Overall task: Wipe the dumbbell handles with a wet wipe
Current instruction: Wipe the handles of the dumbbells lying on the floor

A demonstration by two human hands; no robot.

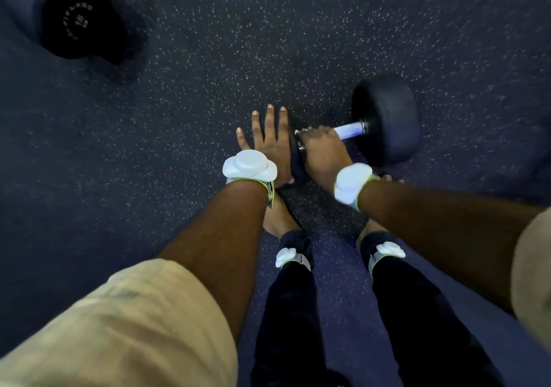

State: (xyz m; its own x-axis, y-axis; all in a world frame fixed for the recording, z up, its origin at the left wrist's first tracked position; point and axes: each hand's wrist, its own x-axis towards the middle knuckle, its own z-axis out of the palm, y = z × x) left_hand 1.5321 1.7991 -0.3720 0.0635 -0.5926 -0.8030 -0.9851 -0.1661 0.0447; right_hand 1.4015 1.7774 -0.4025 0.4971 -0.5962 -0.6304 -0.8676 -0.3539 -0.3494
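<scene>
Second dumbbell: far left on the speckled floor, well apart from my hands. Left grip: released, fingers straight, pressing flat on the near head of the dumbbell. Right grip: clenched round the handle; any wet wipe beneath it is hidden. Risk: if my steadying palm slips, the round heads may roll onto my feet close by. Open floor lies all around; none of its edges shows.

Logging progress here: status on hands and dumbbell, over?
Left hand flat on dumbbell's near head. Right hand curled round handle; wipe not visible. Second dumbbell well clear, upper left.
</scene>
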